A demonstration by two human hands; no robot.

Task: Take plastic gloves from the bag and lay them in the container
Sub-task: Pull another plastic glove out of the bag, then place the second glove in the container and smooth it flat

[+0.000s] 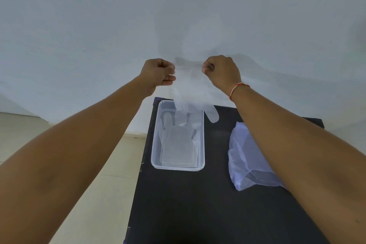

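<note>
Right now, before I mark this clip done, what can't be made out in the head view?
- Number of gloves in the container: clear layers overlap, so there is no telling.
- Contents of the bag: cloudy plastic and the right forearm hide them.
- Upper part of the held glove: it fades into the pale wall between the left hand and right hand.
- Table: the near edge is cut off by the frame.

table (pixel 198 204) in the lower centre and right of the frame; container (pixel 202 144) on its left part, gloves (pixel 176 140) inside; bag (pixel 249 156) right of the container, apart from it; left hand (pixel 158 74) and right hand (pixel 223 72) at frame centre, above the container's far end, a glove (pixel 190 93) hanging between them
</note>
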